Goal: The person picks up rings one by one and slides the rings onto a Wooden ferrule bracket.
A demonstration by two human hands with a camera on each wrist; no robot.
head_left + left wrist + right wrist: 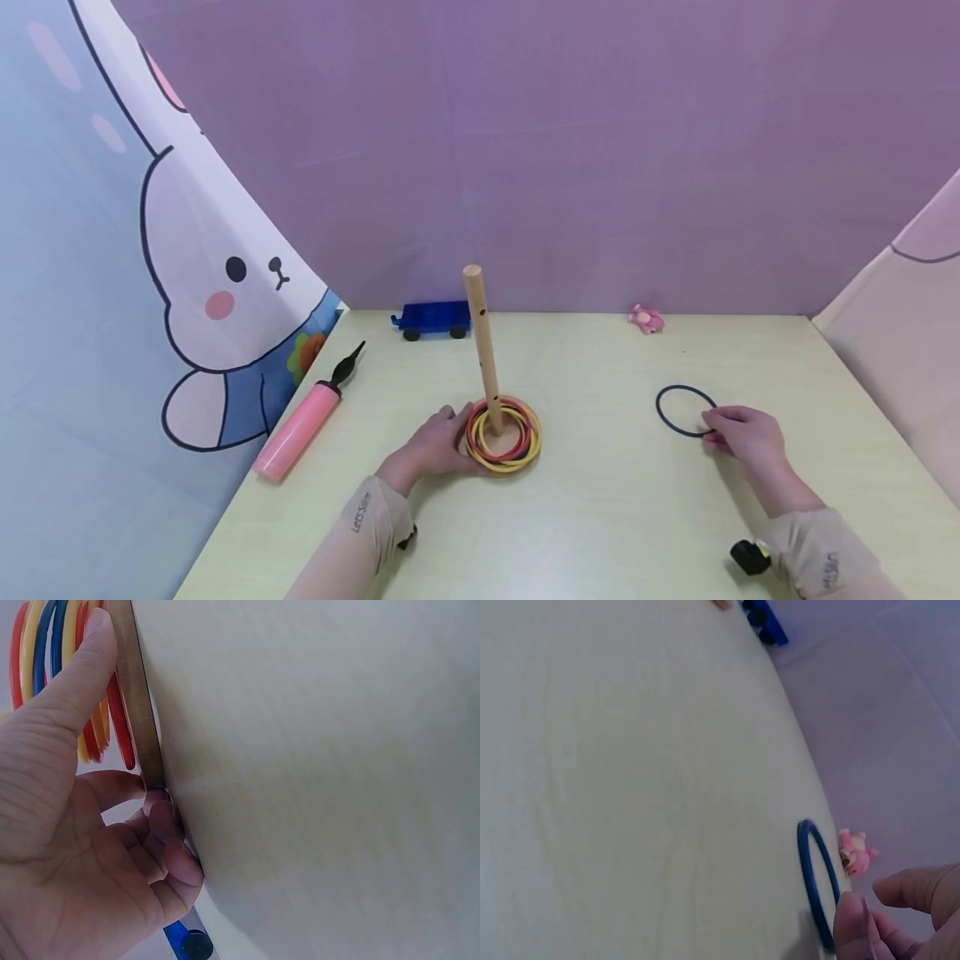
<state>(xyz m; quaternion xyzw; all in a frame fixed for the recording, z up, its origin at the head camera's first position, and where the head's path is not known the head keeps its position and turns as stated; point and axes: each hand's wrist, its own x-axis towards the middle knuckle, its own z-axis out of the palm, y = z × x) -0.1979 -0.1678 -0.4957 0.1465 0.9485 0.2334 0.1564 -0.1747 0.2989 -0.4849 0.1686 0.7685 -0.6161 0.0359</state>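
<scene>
A wooden ring-toss stand point(483, 350) has an upright peg, with red, yellow and dark blue rings point(531, 433) stacked around its foot. My left hand point(435, 446) grips the edge of its round base point(140, 697), thumb by the rings and fingers curled at the far edge. Off to the right, my right hand point(750, 437) pinches the near right rim of a single dark blue ring point(660, 406). In the right wrist view, part of that blue ring point(807, 862) passes behind a fingertip, so the exact contact is hidden.
A pink hand pump point(300, 429) with a black nozzle lies at the table's left edge. Along the back edge stand a blue toy wagon point(435, 318) and a small pink toy figure point(647, 319). A purple cloth point(540, 167) hangs behind the table.
</scene>
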